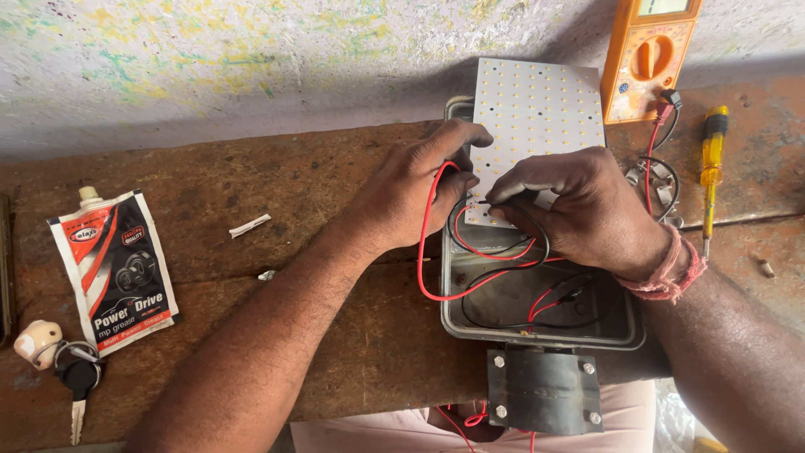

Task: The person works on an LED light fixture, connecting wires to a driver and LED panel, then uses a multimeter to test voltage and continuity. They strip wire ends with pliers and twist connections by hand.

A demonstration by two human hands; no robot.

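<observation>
The left hand (pixel 419 189) rests on the edge of a white LED panel (pixel 537 117), a red wire (pixel 426 252) looping under it. The right hand (pixel 579 205) pinches a black wire (pixel 537 231) against the panel's lower edge. Both work over an open grey metal housing (pixel 503 331). An orange multimeter (pixel 650 59) stands near a yellow screwdriver (pixel 713 168); a grease pouch (pixel 117 268) and a key (pixel 80 386) lie well to the left on the rusty bench (pixel 251 184).

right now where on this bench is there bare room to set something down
The widest bare patch of bench lies between the grease pouch and the left hand, with only small scraps. It is crowded on the right: lamp housing, LED board, multimeter, screwdriver and right hand sit close together.
</observation>
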